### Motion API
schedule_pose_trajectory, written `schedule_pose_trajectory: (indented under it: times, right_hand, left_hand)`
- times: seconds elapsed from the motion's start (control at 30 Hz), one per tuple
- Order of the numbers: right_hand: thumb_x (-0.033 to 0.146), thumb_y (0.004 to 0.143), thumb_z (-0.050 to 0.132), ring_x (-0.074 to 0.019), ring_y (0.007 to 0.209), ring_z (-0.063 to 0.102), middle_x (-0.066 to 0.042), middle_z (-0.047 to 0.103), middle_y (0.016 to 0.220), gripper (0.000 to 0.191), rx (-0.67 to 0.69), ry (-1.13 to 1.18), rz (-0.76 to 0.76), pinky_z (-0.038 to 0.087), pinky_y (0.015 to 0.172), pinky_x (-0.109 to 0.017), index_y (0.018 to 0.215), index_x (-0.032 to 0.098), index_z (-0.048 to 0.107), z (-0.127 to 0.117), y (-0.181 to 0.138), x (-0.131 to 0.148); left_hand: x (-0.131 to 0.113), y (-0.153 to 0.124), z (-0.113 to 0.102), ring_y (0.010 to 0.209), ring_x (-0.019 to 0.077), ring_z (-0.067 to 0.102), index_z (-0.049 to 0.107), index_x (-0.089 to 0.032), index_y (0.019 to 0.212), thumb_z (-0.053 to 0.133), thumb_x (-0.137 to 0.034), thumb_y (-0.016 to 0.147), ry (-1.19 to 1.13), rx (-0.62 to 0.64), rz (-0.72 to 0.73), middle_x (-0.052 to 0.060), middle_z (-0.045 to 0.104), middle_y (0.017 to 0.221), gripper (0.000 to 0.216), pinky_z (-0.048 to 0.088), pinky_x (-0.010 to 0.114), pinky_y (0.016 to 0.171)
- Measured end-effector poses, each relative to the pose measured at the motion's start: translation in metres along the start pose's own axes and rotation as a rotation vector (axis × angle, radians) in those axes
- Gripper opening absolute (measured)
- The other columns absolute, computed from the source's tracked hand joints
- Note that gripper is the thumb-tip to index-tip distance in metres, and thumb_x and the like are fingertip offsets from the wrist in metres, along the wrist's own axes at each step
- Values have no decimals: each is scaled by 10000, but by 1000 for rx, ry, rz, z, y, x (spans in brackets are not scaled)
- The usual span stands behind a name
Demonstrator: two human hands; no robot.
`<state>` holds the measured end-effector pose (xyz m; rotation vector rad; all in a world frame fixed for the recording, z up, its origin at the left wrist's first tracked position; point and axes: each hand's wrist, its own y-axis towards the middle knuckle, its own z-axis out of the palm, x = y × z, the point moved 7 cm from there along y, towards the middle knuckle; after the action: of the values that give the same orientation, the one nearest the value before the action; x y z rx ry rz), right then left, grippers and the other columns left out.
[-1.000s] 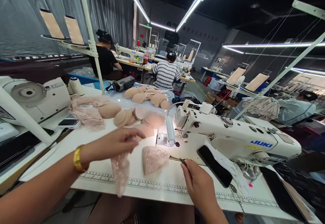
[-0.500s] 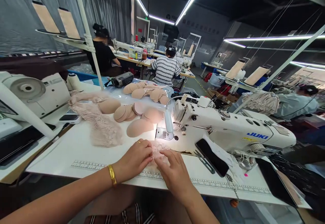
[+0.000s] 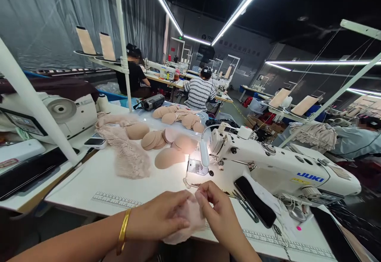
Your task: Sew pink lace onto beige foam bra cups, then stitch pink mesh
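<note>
Your white counter [image 3: 71, 190] carries everything within reach, with the sewing machine [image 3: 268, 163] standing across its right half. To your left lies a loose bundle of lacy fabric [image 3: 129, 153], and just beside it are the beige cup pads [image 3: 169, 158]; leave both well clear of your working space.

The sheer pale piece [image 3: 190, 216] is between your hands, at the counter's front edge, nearer to you than the machine's lit plate. It looks thin and limp, so it should pucker or stretch easily: work it with light, even tension, spread the edge before you press on it, and let your fingertips do the guiding instead of pulling.

Your left hand [image 3: 163, 214] is half curled, gripping the piece with the thumb laid over it. Your right hand [image 3: 218, 208] is nearly closed, thumb and fingertips pinching the upper right edge; exactly how much cloth they catch is hidden.

The small snips [image 3: 247, 207] lie untouched beside the phone, handy to your right.
</note>
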<state>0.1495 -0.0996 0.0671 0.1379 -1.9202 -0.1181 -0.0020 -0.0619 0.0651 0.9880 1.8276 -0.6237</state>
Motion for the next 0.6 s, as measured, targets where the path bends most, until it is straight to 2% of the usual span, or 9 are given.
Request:
schedule_pose_trajectory:
  times: [0.03, 0.1, 0.17, 0.23, 0.27, 0.33, 0.43, 0.53, 0.6]
  right_hand:
    - [497, 1028, 558, -130, 582, 512, 51, 527, 661, 329, 26, 53, 43, 407, 570, -240, 851, 220, 543, 2, 5, -6]
    - [546, 1003, 587, -129, 535, 495, 68, 528, 576, 368, 7, 122, 118, 385, 573, -247, 833, 222, 537, 1, 17, -21]
    - [563, 968, 620, -141, 538, 496, 63, 557, 535, 378, -67, 143, 164, 374, 598, -259, 820, 222, 554, -3, 30, -38]
    - [572, 937, 633, -156, 562, 521, 46, 602, 557, 379, -128, 159, 194, 376, 615, -271, 806, 224, 562, -5, 40, -56]
    - [581, 928, 630, -164, 572, 539, 39, 620, 580, 381, -145, 168, 205, 377, 614, -276, 807, 226, 564, -5, 44, -64]
    - [605, 910, 625, -179, 583, 575, 31, 646, 623, 387, -165, 187, 221, 374, 599, -281, 826, 232, 572, -5, 48, -78]
    - [619, 891, 631, -185, 586, 595, 27, 656, 648, 392, -189, 213, 222, 375, 593, -284, 838, 233, 590, -6, 50, -89]
    - [596, 893, 633, -171, 574, 570, 27, 648, 636, 372, -203, 229, 212, 377, 593, -279, 841, 229, 602, -8, 50, -94]
    - [587, 893, 641, -169, 573, 560, 27, 637, 623, 365, -210, 233, 212, 366, 581, -273, 842, 226, 609, -8, 51, -96]
  left_hand:
    - [3, 2, -2, 789, 209, 647, 643, -198, 955, 606, -498, 947, 2, 13, -38, 32, 712, 880, 303, 521, 309, 727]
    - [11, 12, -24, 776, 202, 648, 648, -188, 924, 472, -481, 1030, 58, -96, -39, 35, 709, 857, 358, 509, 300, 704]
    - [20, 24, -57, 960, 234, 665, 658, -202, 1100, 482, -429, 1043, 293, -290, 29, 63, 722, 1077, 292, 529, 328, 812]
    - [35, 34, -81, 1076, 265, 652, 616, -209, 1266, 586, -294, 992, 702, -403, 32, 96, 689, 1250, 289, 529, 362, 880]
    - [44, 38, -88, 1089, 278, 653, 602, -194, 1298, 608, -220, 965, 871, -416, 11, 115, 682, 1272, 334, 530, 382, 892]
    - [63, 45, -94, 1061, 299, 667, 621, -155, 1265, 599, -117, 938, 1034, -405, -19, 145, 698, 1228, 330, 532, 417, 889]
    - [78, 51, -94, 935, 290, 689, 681, -143, 1066, 553, -66, 951, 1078, -364, -5, 127, 736, 1041, 189, 538, 413, 832]
    - [82, 54, -92, 861, 268, 688, 681, -144, 885, 541, 10, 918, 1118, -327, 29, 103, 733, 923, 211, 530, 391, 810]
    - [83, 55, -94, 855, 273, 685, 671, -133, 833, 526, 49, 896, 1136, -324, 44, 116, 726, 903, 241, 526, 399, 810]
